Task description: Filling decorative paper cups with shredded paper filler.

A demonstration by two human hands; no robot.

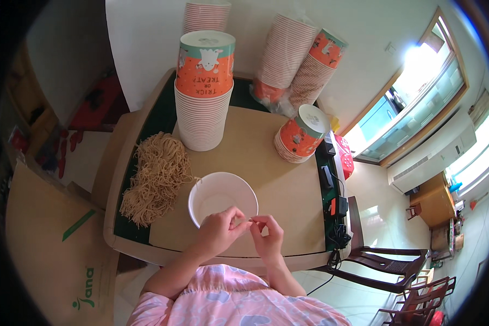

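Just over the near rim of a white paper bucket [223,190], both my hands meet with fingertips pinched together. My left hand [220,227] is closed, thumb against forefinger. Close to its right, my right hand [268,237] pinches the same way. Whatever lies between the fingers is too small to make out. The bucket stands upright with its mouth facing me. A tan cord end [198,180] hangs over its far left rim. Left of the bucket lies a loose heap of tan cords [156,176].
Behind the bucket rises a tall stack of upside-down paper buckets [204,117], orange and teal on top. A shorter stack [301,134] stands right, and bagged stacks [285,51] lean at the back. Chargers and cables [338,206] line the right edge. A cardboard box [54,233] is at left.
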